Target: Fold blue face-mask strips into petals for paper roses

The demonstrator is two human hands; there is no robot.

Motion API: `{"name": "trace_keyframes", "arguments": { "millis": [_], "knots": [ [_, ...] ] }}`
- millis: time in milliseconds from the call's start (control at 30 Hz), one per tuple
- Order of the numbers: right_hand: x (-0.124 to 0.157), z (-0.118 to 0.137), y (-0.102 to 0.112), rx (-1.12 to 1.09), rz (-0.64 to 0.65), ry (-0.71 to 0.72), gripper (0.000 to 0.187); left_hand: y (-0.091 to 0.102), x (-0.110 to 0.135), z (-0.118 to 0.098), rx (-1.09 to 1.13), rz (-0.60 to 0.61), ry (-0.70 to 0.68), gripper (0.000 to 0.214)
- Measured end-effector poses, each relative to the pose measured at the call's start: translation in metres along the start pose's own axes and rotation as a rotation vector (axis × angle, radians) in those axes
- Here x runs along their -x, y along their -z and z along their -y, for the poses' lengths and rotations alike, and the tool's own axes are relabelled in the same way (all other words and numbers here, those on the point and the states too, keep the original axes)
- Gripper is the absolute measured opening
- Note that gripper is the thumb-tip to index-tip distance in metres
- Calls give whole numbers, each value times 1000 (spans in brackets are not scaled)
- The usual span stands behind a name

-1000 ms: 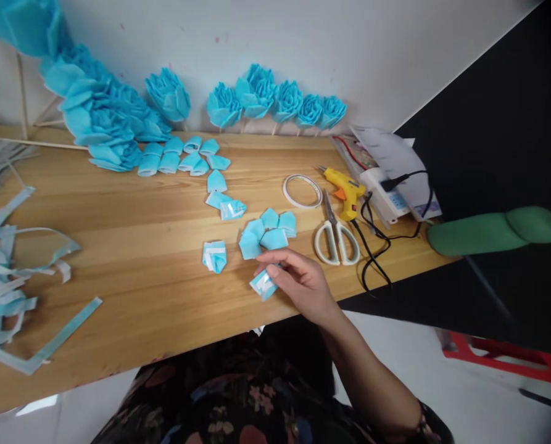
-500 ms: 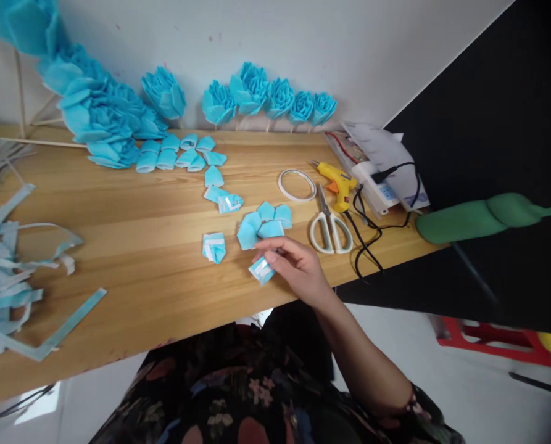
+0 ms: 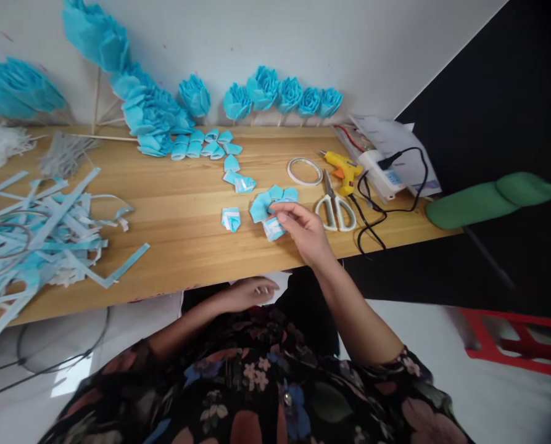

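My right hand [image 3: 306, 234] is over the table's front part, thumb and fingertips pinched on a folded blue petal [image 3: 274, 229] with a shiny white strip on it. Just behind lies a small cluster of blue folded petals [image 3: 260, 208], partly hidden by my fingers. Another folded petal [image 3: 231, 219] with a white band lies apart to the left. Below the table edge, in front of my lap, my left hand [image 3: 247, 293] hangs with its fingers loosely stretched and nothing visible in them.
White-handled scissors [image 3: 334, 209], a tape roll [image 3: 305, 171] and a yellow glue gun [image 3: 344, 171] lie right, near a power strip [image 3: 385, 176] and cables. Blue flowers [image 3: 263, 88] line the wall. Cut strips [image 3: 66, 240] heap left. A green bottle-shaped object [image 3: 483, 203] is far right.
My left hand has come into view below the table edge. The view has shifted, showing more of the left side. My right hand still pinches the petal, now closer against the cluster.
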State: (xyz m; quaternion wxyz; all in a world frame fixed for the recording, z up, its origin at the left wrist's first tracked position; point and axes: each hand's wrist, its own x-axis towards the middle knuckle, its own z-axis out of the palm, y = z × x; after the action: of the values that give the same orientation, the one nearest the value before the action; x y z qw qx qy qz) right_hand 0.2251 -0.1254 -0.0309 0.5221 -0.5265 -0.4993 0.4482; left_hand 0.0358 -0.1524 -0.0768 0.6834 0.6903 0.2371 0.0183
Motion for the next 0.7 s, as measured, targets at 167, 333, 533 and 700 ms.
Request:
{"name": "trace_keyframes", "arguments": {
  "millis": [167, 333, 533, 700],
  "knots": [
    [-16, 15, -4, 87, 50, 94, 31, 29, 62, -50, -57, 52, -181, 31],
    [-39, 44, -16, 206, 157, 242, 32, 91, 57, -86, -202, -722, -211, 37],
    [-62, 53, -21, 296, 172, 345, 33, 127, 19, -100, 12, -541, -118, 27],
    [-77, 53, -17, 267, 174, 313, 36, 131, 8, -108, 38, -561, -97, 19]
  ]
}}
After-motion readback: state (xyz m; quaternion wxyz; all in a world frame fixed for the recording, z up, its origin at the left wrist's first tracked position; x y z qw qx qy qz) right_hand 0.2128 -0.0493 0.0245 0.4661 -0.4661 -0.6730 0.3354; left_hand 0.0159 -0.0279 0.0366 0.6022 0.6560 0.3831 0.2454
